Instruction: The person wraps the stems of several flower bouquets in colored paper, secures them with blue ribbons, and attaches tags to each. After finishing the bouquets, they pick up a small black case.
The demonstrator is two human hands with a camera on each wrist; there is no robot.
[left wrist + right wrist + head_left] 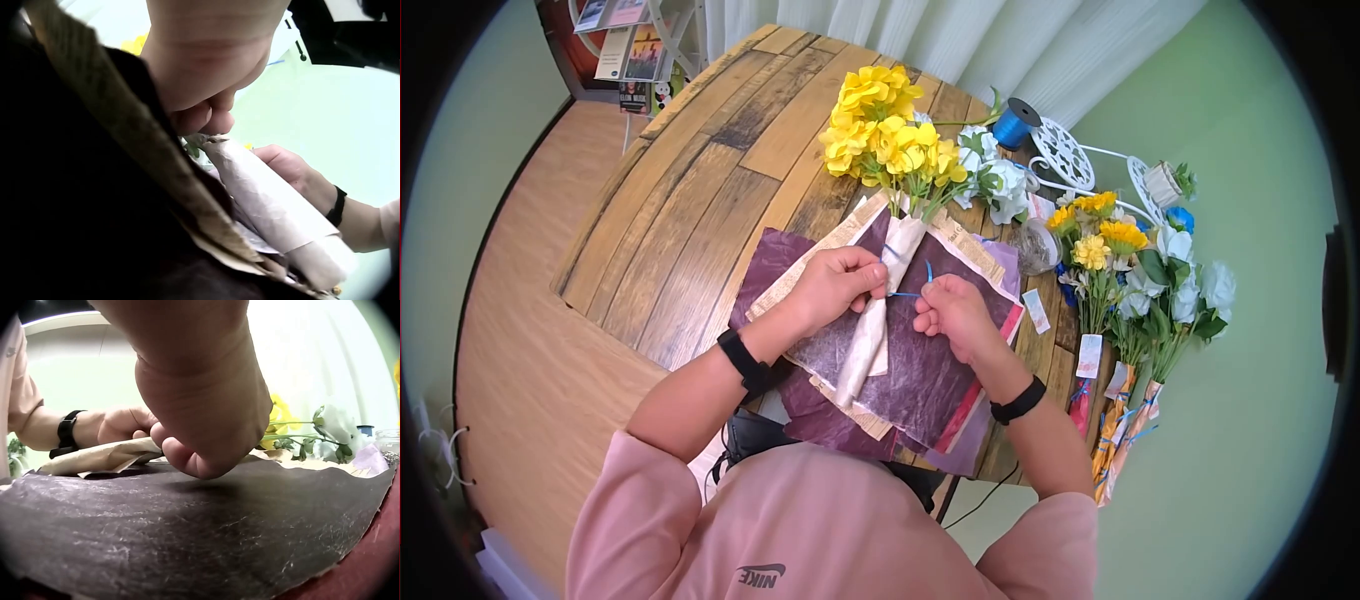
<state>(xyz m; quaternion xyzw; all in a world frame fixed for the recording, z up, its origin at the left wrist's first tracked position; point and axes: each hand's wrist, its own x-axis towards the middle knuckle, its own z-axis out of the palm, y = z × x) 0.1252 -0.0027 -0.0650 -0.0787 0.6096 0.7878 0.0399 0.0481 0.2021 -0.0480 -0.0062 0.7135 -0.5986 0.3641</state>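
Both hands (840, 285) seemingly pinching blue ribbon (905, 293)

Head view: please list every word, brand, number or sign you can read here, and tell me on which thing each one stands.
"NIKE", seen upside down, with the swoosh mark: on the chest of the pink sweatshirt.
Print on the newspaper-style wrapping sheet: too small to read.
Tags on the bouquets at the right: too small to read.
Booklets on the rack at the top left: blurred, unreadable.

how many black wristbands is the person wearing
2: one black wristband on the left wrist, beside the purple paper, and another black wristband on the right wrist, near the table's edge. None seems hidden.
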